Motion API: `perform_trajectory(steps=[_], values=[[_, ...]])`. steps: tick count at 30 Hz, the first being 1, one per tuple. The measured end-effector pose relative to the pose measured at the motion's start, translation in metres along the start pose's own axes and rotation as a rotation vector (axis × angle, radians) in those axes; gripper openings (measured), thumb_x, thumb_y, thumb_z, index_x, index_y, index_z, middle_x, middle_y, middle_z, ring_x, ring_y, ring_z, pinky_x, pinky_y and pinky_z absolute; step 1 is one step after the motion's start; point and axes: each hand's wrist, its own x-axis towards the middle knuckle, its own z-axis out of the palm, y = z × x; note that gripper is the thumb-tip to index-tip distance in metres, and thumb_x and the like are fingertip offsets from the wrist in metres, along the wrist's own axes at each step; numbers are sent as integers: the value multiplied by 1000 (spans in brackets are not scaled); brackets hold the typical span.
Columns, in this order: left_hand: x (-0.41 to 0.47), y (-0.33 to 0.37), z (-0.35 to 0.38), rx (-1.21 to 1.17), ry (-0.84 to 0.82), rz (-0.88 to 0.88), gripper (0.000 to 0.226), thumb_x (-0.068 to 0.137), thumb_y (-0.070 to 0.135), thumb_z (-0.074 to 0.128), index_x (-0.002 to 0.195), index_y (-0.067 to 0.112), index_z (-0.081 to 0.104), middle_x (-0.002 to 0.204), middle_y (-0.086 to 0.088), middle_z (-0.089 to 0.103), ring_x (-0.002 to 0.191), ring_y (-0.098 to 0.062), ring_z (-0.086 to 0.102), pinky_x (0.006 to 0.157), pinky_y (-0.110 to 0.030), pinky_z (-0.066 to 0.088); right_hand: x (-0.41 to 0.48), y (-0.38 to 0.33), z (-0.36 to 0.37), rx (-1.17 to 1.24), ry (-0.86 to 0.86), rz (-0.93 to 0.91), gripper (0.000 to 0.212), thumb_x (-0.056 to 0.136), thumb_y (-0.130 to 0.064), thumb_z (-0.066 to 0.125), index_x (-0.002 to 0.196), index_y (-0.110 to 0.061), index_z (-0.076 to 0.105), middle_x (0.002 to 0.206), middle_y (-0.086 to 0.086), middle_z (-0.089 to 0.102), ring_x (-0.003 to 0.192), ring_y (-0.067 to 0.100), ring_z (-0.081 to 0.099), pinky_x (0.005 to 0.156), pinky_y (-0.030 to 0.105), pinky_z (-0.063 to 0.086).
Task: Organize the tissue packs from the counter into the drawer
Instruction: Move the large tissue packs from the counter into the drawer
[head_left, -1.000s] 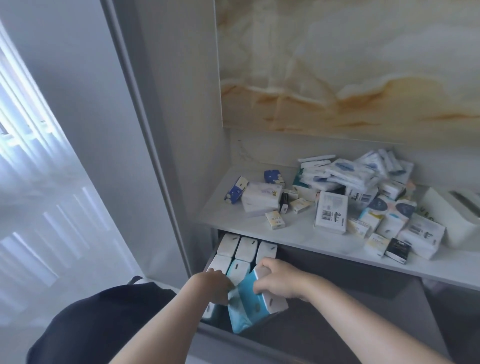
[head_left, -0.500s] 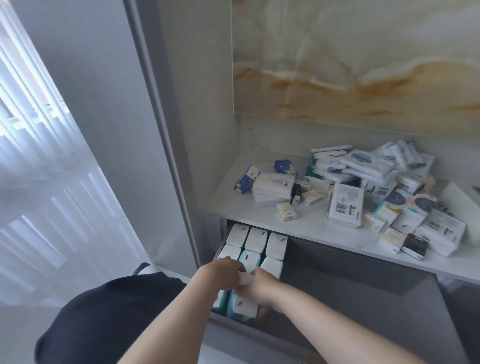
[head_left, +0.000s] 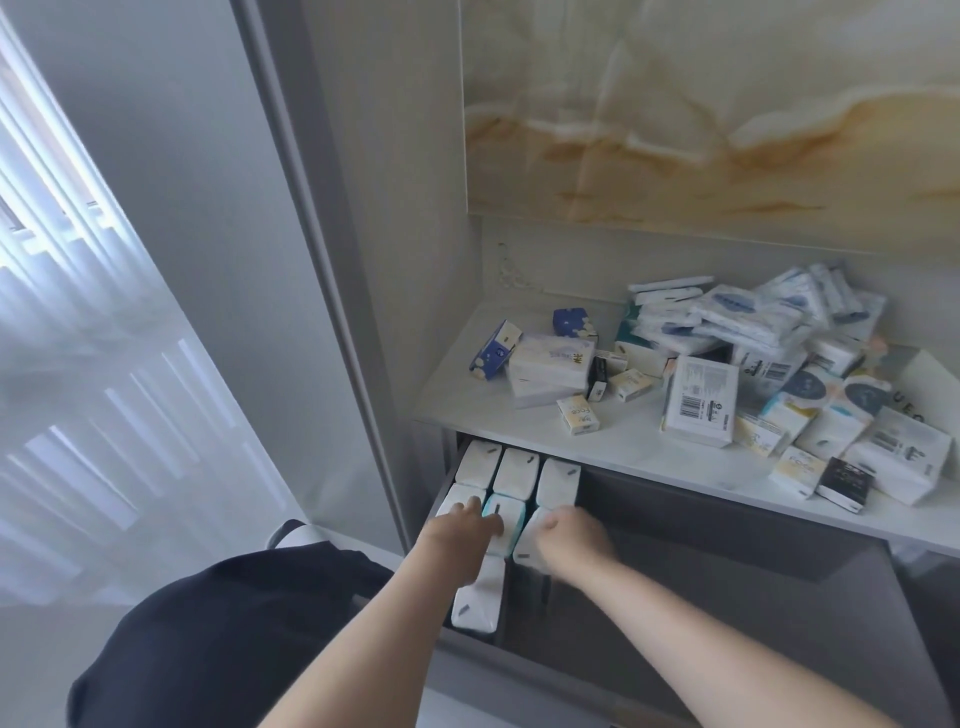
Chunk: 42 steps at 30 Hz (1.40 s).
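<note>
The grey drawer (head_left: 727, 582) stands pulled out below the white counter (head_left: 467, 395). Several white tissue packs (head_left: 514, 470) stand in rows in its left end, one with a teal side (head_left: 501, 514). My left hand (head_left: 460, 540) rests on the packs of the left row, fingers stretched forward. My right hand (head_left: 569, 535) lies with curled fingers on a white pack (head_left: 525, 548) of the right row. Another white pack (head_left: 475, 597) stands nearest me. A heap of mixed tissue packs (head_left: 753, 364) covers the counter.
The drawer's right part is bare grey floor. A tall grey cabinet side (head_left: 332, 260) rises at the left, with a sheer curtain (head_left: 104, 364) beyond it. A marble-patterned panel (head_left: 701, 114) hangs above the counter. A dark garment (head_left: 208, 634) fills the lower left.
The teal-sided pack that both hands held above the drawer now stands set in the row. Both hands have moved forward onto the pack tops.
</note>
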Motion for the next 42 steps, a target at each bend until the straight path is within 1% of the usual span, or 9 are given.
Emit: perform_trajectory(steps=[3, 8, 15, 18, 23, 27, 30, 35, 42], values=[[3, 4, 2, -14, 91, 25, 76, 85, -1, 58, 147, 31, 29, 141, -5, 31, 124, -26, 38, 85, -40, 54, 11, 13, -14, 78, 107, 163, 30, 91, -17, 45, 120, -14, 49, 115, 7, 60, 92, 28, 62, 56, 28, 49], [12, 7, 8, -16, 8, 12, 74, 87, 11, 63, 147, 33, 28, 148, 0, 24, 133, -24, 29, 89, -46, 53, 15, 27, -9, 388, -254, 141, 72, 91, -2, 44, 155, -29, 27, 145, 3, 39, 111, 23, 45, 81, 42, 60], [19, 16, -21, -72, 40, 43, 59, 94, 9, 51, 148, 28, 37, 145, -8, 34, 130, -28, 41, 98, -43, 48, 25, 27, -38, 47, -148, -1, 45, 89, -9, 46, 133, -15, 55, 126, 7, 57, 105, 28, 58, 73, 37, 60], [27, 30, -61, -206, 188, 69, 47, 96, 18, 52, 141, 29, 46, 142, -6, 41, 124, -26, 49, 99, -40, 46, 37, 24, -77, -85, 70, -136, 33, 87, -13, 49, 111, -18, 71, 118, 0, 68, 106, 26, 64, 87, 31, 54], [62, 59, -137, -394, 439, 107, 38, 94, 17, 53, 131, 24, 53, 128, -2, 55, 110, -22, 56, 95, -37, 48, 67, 10, -160, -69, 404, -321, 25, 94, -16, 51, 108, -24, 71, 120, -2, 68, 108, 21, 62, 90, 36, 52], [106, 82, -184, -324, 534, 111, 34, 91, 19, 54, 125, 20, 55, 119, -7, 60, 105, -26, 56, 92, -42, 49, 103, 5, -217, -418, 557, -441, 27, 89, -15, 57, 113, -20, 69, 120, 6, 64, 110, 27, 56, 92, 39, 46], [146, 94, -208, -290, 539, 77, 40, 89, 19, 56, 129, 18, 53, 122, -11, 58, 110, -30, 53, 94, -39, 46, 137, 5, -249, -775, 596, -406, 53, 82, -20, 62, 134, -22, 55, 140, 13, 45, 129, 32, 39, 104, 44, 32], [220, 109, -225, -190, 493, 39, 37, 91, 24, 51, 126, 13, 52, 126, -10, 54, 119, -30, 47, 97, -38, 39, 195, 8, -279, -971, 417, -414, 82, 84, -35, 66, 153, -39, 22, 165, 13, 4, 151, 35, 3, 118, 57, 10], [282, 137, -221, -129, 410, -96, 81, 83, 67, 52, 139, 10, 38, 130, -7, 53, 127, -30, 45, 104, -42, 32, 238, 16, -275, -839, 501, -503, 65, 78, -40, 69, 137, -45, 44, 155, 7, 22, 142, 29, 21, 107, 58, 25]])
